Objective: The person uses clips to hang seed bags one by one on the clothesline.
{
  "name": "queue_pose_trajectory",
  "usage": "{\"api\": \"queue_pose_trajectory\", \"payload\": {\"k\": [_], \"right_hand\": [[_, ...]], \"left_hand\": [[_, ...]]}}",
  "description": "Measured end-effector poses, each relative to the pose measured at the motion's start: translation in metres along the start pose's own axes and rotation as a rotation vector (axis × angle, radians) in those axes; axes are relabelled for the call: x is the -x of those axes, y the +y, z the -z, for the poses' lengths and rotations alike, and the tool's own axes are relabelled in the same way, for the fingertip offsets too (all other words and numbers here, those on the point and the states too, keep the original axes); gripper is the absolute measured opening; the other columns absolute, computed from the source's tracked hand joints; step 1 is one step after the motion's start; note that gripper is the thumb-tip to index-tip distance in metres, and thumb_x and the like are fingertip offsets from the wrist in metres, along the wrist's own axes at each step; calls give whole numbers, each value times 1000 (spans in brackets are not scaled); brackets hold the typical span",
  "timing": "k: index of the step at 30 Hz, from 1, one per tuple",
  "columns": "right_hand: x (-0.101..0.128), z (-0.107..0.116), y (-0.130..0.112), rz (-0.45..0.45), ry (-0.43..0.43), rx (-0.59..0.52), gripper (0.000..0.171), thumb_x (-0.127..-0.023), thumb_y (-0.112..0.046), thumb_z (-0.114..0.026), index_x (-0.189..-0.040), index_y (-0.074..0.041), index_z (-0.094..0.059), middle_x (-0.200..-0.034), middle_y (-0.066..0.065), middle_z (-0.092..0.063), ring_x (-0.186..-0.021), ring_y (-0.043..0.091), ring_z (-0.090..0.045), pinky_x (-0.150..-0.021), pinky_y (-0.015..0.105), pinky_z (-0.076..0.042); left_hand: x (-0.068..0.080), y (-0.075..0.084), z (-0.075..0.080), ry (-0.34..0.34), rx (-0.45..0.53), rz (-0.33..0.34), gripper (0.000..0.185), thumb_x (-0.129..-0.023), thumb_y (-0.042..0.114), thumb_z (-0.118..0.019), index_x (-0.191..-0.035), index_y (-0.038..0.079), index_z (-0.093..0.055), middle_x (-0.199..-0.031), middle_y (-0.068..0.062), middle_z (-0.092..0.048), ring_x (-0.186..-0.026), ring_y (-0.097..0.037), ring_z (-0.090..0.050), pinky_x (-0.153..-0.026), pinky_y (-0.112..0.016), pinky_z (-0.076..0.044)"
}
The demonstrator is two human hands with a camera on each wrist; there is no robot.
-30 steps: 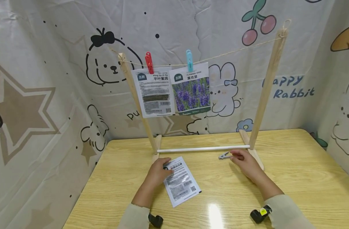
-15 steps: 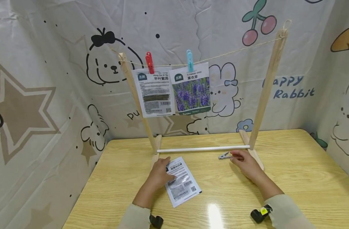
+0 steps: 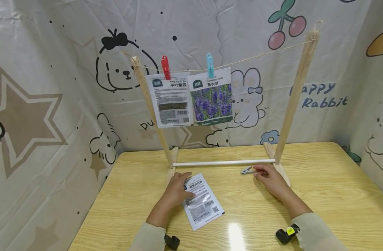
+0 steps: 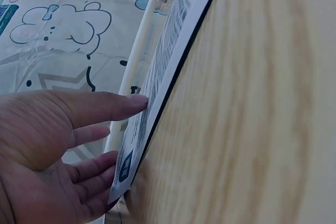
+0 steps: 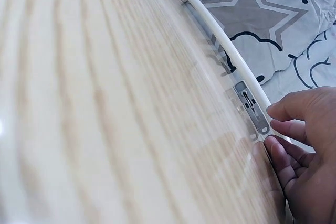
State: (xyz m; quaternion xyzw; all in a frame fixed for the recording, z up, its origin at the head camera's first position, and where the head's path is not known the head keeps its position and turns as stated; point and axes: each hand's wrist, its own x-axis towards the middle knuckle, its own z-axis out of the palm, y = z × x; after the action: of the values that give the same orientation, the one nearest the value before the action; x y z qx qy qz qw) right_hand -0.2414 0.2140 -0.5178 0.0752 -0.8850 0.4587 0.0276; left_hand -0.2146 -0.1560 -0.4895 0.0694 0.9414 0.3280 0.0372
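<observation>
A white seed packet (image 3: 202,201) lies flat on the wooden table (image 3: 336,195). My left hand (image 3: 176,190) rests on its left edge, thumb tip touching the packet (image 4: 157,85) in the left wrist view. A grey metal clip (image 3: 246,170) lies just in front of the white rod (image 3: 224,162) of the wooden stand. My right hand (image 3: 268,177) lies beside it, fingertips at the clip's (image 5: 252,108) right end. Whether they pinch it I cannot tell. Two packets hang on the string: a white one under a red peg (image 3: 165,68), a lavender one (image 3: 212,97) under a blue peg (image 3: 209,65).
The stand's two slanted wooden posts (image 3: 293,94) rise from feet on the table, the string (image 3: 267,54) spanning them with its right half bare. Cartoon-print fabric walls (image 3: 53,104) enclose the table on three sides.
My left hand has slid slightly right over the packet, and the packet has shifted a little toward the lower right. The right hand has stayed by the clip.
</observation>
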Motion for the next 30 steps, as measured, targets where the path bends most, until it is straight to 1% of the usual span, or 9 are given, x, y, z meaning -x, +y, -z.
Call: {"api": "queue_pose_trajectory", "payload": {"k": [5,8,12,16,20,25,27,30], "right_hand": [[1,0,0,7,0,13,36,-100,-12,-63,-132,3,-60,-122,20,-61,-109,26,-61,-84,17,-50],[1,0,0,9,0,28,34,-99,-11,-63,-131,3,-61,-122,20,-62,-109,27,-61,-84,17,-50],[1,0,0,8,0,40,29,-99,-9,-63,-126,2,-64,-119,18,-64,-106,24,-62,-83,18,-51],[0,-1,0,3,4,46,25,-98,-8,-64,-121,0,-67,-115,16,-64,-104,21,-61,-82,18,-50],[0,-1,2,0,5,55,21,-97,-7,-64,-118,-1,-68,-113,15,-62,-103,22,-60,-81,18,-50],[-1,-1,5,5,11,74,19,-96,-7,-65,-114,-2,-69,-111,14,-62,-102,21,-60,-80,18,-50],[-1,-1,5,5,14,77,18,-96,-7,-65,-112,-3,-69,-112,14,-62,-102,21,-61,-80,18,-50],[-1,-1,5,8,20,76,15,-95,-8,-67,-108,-4,-70,-113,14,-63,-101,20,-61,-80,19,-50]], "left_hand": [[-1,-2,1,-3,28,-6,80,-74,3,-85,-146,15,-52,-124,-14,-54,-103,-24,-51,-88,-40,-50],[-1,-5,3,-17,39,-4,79,-74,-1,-82,-146,13,-52,-123,-15,-54,-101,-23,-53,-88,-40,-51],[-2,-7,5,-30,48,-15,71,-75,-4,-81,-141,7,-56,-120,-16,-54,-98,-23,-55,-88,-42,-52],[-4,-9,6,-28,55,-17,66,-75,-7,-78,-137,7,-60,-117,-15,-56,-98,-23,-56,-90,-42,-52],[-5,-11,8,-28,73,-21,66,-76,-11,-73,-137,8,-60,-115,-15,-58,-99,-24,-57,-88,-41,-52],[-5,-12,11,-9,166,19,59,-79,-9,-70,-134,10,-63,-116,-13,-62,-104,-26,-59,-88,-41,-52],[-6,-12,11,13,208,36,55,-80,-7,-70,-132,11,-64,-113,-11,-64,-102,-24,-59,-87,-39,-52],[-7,-11,12,39,254,49,50,-83,-4,-72,-129,11,-65,-107,-8,-64,-95,-20,-58,-81,-32,-51]]}}
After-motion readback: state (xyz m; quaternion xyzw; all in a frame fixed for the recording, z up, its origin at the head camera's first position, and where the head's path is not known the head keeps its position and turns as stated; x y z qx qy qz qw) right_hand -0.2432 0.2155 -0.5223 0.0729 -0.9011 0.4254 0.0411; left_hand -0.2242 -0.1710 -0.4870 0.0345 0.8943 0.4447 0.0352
